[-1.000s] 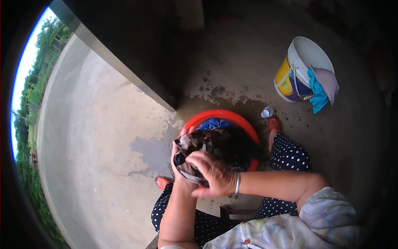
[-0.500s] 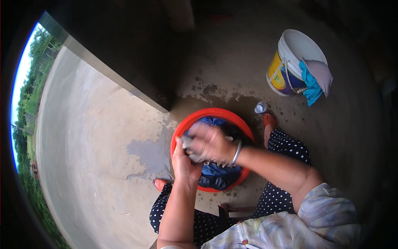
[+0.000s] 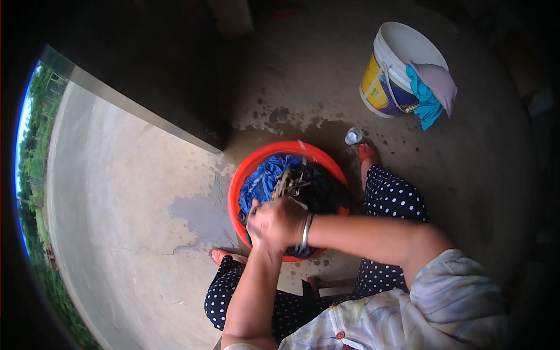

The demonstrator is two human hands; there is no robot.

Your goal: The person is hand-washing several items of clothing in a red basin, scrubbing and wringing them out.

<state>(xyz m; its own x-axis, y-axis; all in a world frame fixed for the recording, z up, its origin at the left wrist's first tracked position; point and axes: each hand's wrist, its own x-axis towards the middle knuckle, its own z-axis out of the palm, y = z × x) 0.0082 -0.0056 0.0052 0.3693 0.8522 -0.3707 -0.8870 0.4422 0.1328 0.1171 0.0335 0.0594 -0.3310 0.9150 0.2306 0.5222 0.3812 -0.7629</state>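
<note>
Both hands are pressed together over a red basin [image 3: 234, 204] on the floor. Blue cloth [image 3: 266, 175] and dark cloth [image 3: 324, 189] fill the basin. My left hand [image 3: 259, 234] is palm up, its fingers mostly hidden under the other. My right hand [image 3: 284, 221], with a silvery bangle [image 3: 306, 231] at the wrist, closes over it, slightly blurred. From beyond the right hand a brown and dark patterned cloth [image 3: 290, 184] shows, bunched; the part between my palms is hidden.
A white bucket [image 3: 382, 49] with a yellow and purple label stands far right, turquoise cloth [image 3: 429, 105] and greyish cloth [image 3: 437, 81] hanging over its rim. A small silvery cup [image 3: 353, 136] stands by my right foot. A pillar [image 3: 146, 114] rises at the left; wet patches mark the concrete.
My right hand has moved toward me, from rubbing across the cloth to closing down near my left palm. More blue cloth now shows in the basin. The whole view has shifted slightly.
</note>
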